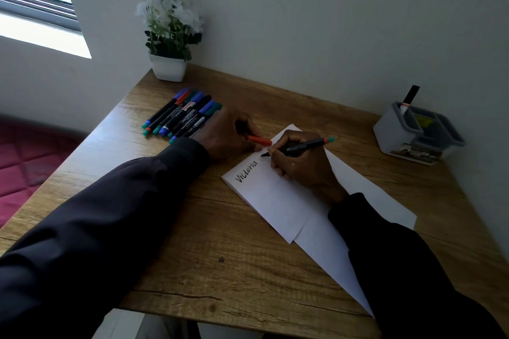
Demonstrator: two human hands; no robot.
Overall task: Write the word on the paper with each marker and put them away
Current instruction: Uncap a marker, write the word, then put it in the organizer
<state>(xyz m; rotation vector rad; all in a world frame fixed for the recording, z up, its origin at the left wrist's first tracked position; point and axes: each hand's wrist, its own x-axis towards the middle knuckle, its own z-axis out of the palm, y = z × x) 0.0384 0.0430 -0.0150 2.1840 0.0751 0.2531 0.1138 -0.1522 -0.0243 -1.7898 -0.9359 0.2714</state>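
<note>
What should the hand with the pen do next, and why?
Probably write the word again: the right hand grips an uncapped marker with its tip on the paper, just past the one finished word. The left hand holds the orange cap, so capping likely comes afterwards.

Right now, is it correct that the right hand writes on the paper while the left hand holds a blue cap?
Not quite: the head view shows the cap in the left hand is orange, not blue. The right hand does write on the paper with its marker.
</note>
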